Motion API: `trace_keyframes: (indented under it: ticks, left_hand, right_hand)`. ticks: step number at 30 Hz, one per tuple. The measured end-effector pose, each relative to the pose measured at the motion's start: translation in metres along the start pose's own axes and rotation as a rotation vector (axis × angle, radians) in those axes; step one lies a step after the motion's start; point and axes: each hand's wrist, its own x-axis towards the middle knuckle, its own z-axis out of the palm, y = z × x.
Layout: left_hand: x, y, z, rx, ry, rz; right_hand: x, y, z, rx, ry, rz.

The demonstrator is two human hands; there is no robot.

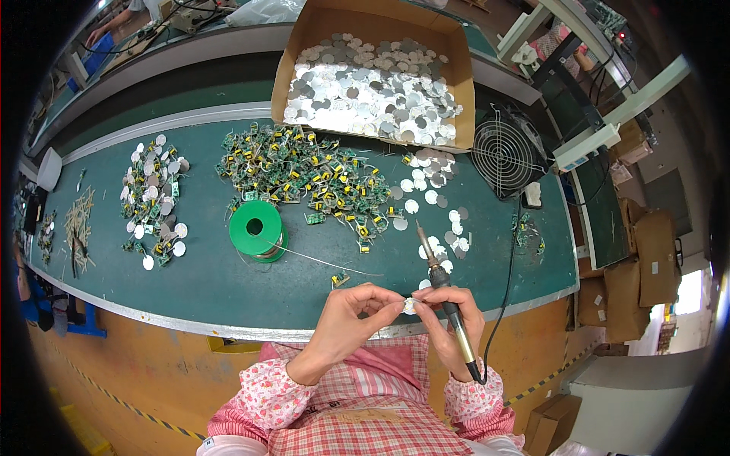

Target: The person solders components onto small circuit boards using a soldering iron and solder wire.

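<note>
My left hand pinches a small white round disc by its left edge, at the table's front edge. From the other side, the fingertips of my right hand touch the same disc. A soldering iron also rests in my right hand, its tip pointing up and away over the table. Fine detail on the disc is too small to make out. Left of my hands stands a green spool of solder wire, its loose wire running right across the table. A single small circuit board lies just beyond my left hand.
A heap of small circuit boards with yellow parts covers the table's middle. Behind it, a cardboard box holds many white and grey discs. A black fan stands at the right. Boards with discs attached lie piled at the left.
</note>
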Motion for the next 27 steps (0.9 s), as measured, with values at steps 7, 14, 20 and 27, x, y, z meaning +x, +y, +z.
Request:
trace_keyframes:
  ticks: [7,14,20,27]
  left_hand:
    - [0.002,0.002,-0.002,-0.028,-0.026,-0.061]
    - [0.005,-0.004,-0.001,-0.011,0.03,0.039]
    - [0.008,0.005,-0.01,-0.024,0.099,0.033]
    - [0.008,0.022,-0.013,-0.138,0.153,-0.001]
  right_hand:
    - [0.001,0.006,-0.002,0.005,-0.037,-0.024]
    - [0.003,-0.001,0.007,-0.097,-0.024,0.007]
    - [-0.001,-0.005,0.003,-0.181,0.061,-0.164]
    - [-0.016,-0.018,-0.012,-0.045,0.096,-0.282]
